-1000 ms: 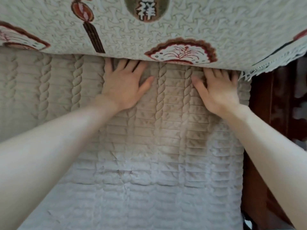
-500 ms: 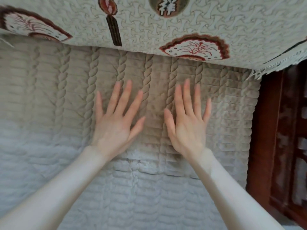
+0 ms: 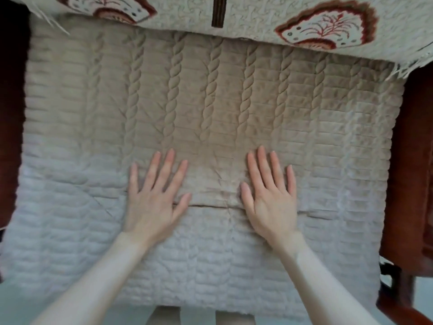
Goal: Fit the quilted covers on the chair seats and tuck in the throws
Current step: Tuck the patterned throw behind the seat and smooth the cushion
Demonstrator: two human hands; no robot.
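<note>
Fingers (image 3: pixel 166 168) straight and spread on both hands, gripping nothing. Left hand (image 3: pixel 154 202) and right hand (image 3: pixel 269 202) lie palm-down side by side on the cover (image 3: pixel 210 102), mid-seat, a little toward the near edge. The cover spans the whole seat between the dark wooden chair frame (image 3: pixel 412 184) at right and left, and its near edge hangs over the front. The throw (image 3: pixel 257 17) drapes the chair back at the far side, its fringed lower edge lying over the far strip of the cover, not visibly tucked in. A crease (image 3: pixel 210 205) runs left to right across the cover between the thumbs and on under the right palm. Risks, as I judge them: flat palms sliding toward the near edge would likely drag the cover along and pull its far edge out from under the throw. Uneven pressure could skew the cable rows off square to the frame. Pressing on the crease may set it rather than flatten it. Can't tell whether the cover is fastened underneath, since the edges are blurry. The loose fringe at far right could snag on the frame corner during tucking.
</note>
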